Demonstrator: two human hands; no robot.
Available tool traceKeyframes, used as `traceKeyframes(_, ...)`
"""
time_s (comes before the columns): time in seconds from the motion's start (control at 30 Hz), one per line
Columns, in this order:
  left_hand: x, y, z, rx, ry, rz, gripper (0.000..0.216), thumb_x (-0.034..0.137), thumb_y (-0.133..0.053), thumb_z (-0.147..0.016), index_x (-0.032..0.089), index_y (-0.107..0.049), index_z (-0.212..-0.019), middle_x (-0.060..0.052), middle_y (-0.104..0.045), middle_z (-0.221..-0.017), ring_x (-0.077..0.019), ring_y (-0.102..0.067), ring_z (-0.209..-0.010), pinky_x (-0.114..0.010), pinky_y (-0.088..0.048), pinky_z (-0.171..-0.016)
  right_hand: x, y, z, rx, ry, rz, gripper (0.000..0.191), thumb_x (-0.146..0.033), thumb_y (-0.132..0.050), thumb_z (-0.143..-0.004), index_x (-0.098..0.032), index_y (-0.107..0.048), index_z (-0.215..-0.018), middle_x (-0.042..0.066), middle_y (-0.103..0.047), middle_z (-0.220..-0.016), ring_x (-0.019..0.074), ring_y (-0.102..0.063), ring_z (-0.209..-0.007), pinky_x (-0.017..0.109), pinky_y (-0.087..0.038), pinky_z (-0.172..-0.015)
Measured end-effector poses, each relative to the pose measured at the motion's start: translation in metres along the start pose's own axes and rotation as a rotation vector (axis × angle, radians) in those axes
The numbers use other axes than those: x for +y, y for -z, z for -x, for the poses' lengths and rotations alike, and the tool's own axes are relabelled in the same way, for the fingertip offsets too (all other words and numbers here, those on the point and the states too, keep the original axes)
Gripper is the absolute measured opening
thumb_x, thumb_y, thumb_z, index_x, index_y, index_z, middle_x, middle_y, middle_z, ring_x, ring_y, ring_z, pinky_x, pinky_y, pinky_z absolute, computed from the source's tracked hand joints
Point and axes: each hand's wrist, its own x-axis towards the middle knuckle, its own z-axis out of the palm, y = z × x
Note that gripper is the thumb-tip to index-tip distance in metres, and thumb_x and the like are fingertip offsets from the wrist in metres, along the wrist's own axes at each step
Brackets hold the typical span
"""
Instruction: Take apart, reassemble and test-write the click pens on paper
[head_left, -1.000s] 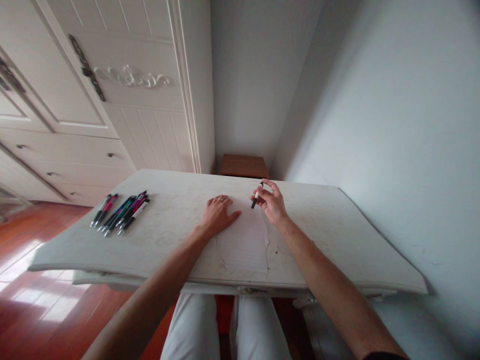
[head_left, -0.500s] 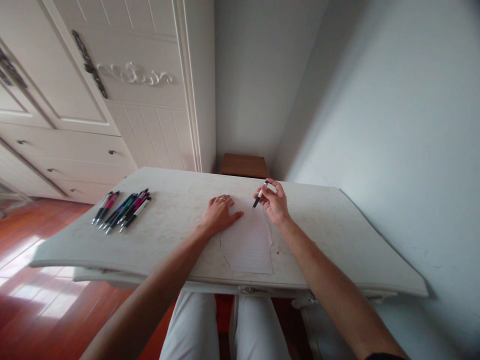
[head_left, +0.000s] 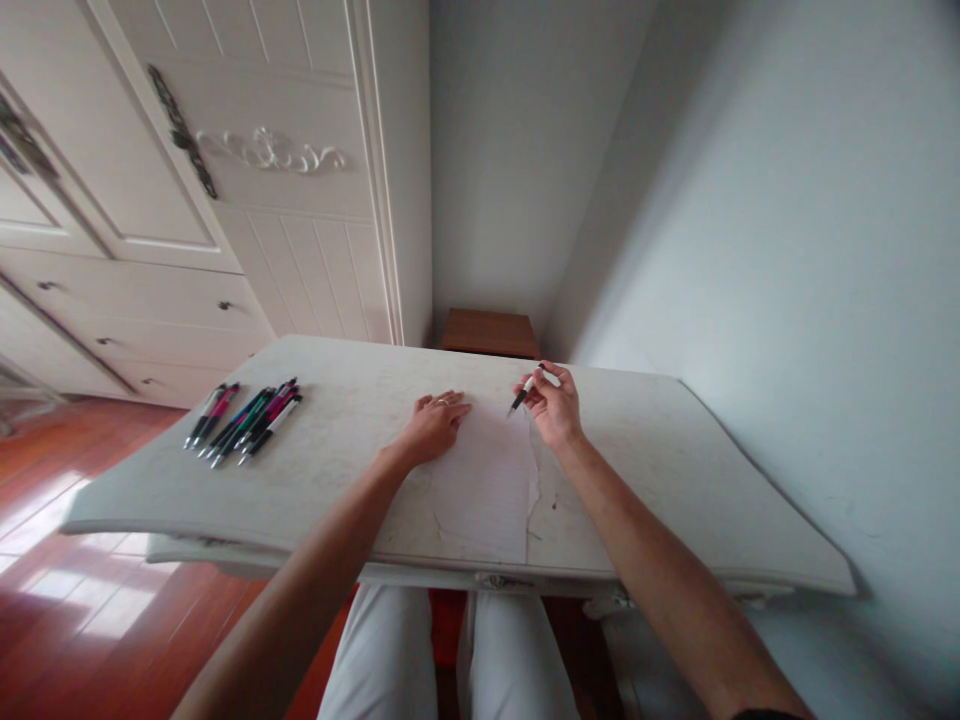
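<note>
A white lined sheet of paper (head_left: 486, 480) lies on the white table (head_left: 675, 480) in front of me. My left hand (head_left: 433, 425) rests flat on the sheet's upper left corner, fingers spread, with a ring on one finger. My right hand (head_left: 556, 404) grips a black-and-white pen (head_left: 525, 391) above the sheet's upper right corner, tip pointing down and to the left. On the left part of the table lies a row of several coloured pens (head_left: 241, 418), side by side, away from both hands.
A white wardrobe with drawers (head_left: 187, 200) stands behind the table on the left. A brown wooden stand (head_left: 489, 331) sits in the corner behind the table. A grey wall runs along the right. Red wooden floor (head_left: 67, 560) lies to the left.
The paper has shifted and turned slightly under my left hand, which moved a little left. My right hand has lifted the pen a bit further right and up.
</note>
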Motion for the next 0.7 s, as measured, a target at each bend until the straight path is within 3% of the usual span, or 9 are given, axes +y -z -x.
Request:
traceKeyframes(0.27,0.0041,0.0030,0.0013,-0.009,0.003,-0.018,0.040,0.028,-0.043,-0.095,0.023,-0.060,-0.131,-0.010,-0.049,-0.148,-0.0238,-0.041,-0.139,-0.049,-0.026,-0.115,0.0047,0.0045,-0.0056,0.059,-0.142,-0.047,0.037,-0.014,-0.080,-0.069,-0.024,-0.055,-0.094,-0.006,-0.068,-0.070,0.0125,-0.067,-0.061,0.032,-0.062,-0.065)
traceKeyframes(0.43,0.0038,0.0021,0.0015,-0.011,0.003,-0.023,0.041,0.030,-0.042,-0.096,0.022,-0.058,-0.132,-0.010,-0.048,-0.148,-0.0233,-0.040,-0.140,-0.048,-0.025,-0.116,0.0051,0.0077,-0.0068,0.047,-0.219,-0.012,0.037,-0.014,-0.079,-0.069,-0.023,-0.054,-0.094,-0.005,-0.069,-0.068,0.0152,-0.067,-0.059,0.040,-0.062,-0.069)
traceKeyframes(0.7,0.0011,-0.0008,0.0004,-0.002,-0.008,-0.034,0.041,0.028,-0.041,-0.095,0.022,-0.058,-0.133,-0.010,-0.048,-0.148,-0.0235,-0.040,-0.140,-0.047,-0.025,-0.116,-0.0006,0.0076,-0.0080,0.076,-0.266,0.040,0.030,-0.010,-0.072,-0.074,-0.023,-0.052,-0.093,-0.003,-0.069,-0.066,0.0164,-0.068,-0.059,0.039,-0.060,-0.066)
